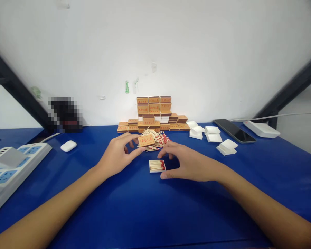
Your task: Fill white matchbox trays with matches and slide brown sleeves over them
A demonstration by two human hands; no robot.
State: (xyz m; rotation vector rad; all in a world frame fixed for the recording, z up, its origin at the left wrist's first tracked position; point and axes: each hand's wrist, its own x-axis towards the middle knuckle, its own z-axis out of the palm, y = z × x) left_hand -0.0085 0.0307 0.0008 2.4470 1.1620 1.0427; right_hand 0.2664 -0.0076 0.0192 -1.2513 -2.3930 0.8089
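My left hand (119, 155) pinches an orange matchbox sleeve (146, 140) with red print, holding it just above a loose pile of red-tipped matches (158, 141). A white inner tray filled with matches (157, 165) lies on the blue table (134, 207) in front of me. My right hand (188, 162) curls round that tray, with the thumb at its near right corner and the fingers at its far side.
Orange matchboxes (152, 112) are stacked against the white wall. Several empty white trays (213, 136) lie to the right, then a dark phone (234, 130) and a white box (261, 128). A white earbud case (68, 145) and a power strip (12, 162) sit at left.
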